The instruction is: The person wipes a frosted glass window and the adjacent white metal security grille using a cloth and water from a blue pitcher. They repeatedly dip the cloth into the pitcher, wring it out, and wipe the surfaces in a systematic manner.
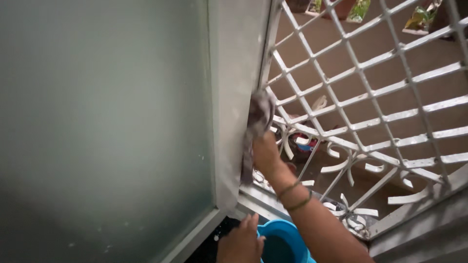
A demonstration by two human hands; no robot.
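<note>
Well, right hand (pixel 265 155): closed around a grey rag (pixel 257 122), pressing it against the window frame (pixel 236 97) beside the white grille (pixel 370 97).
Left hand (pixel 240 241): fingers resting on the blue bucket (pixel 287 241) rim, grip unclear.

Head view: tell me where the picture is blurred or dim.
Head view: the cloth in the right hand is smeared by motion blur; the frosted window pane is dim and darkens toward the bottom; the white grille is brightest; the left hand by the blue bucket is soft.
</note>
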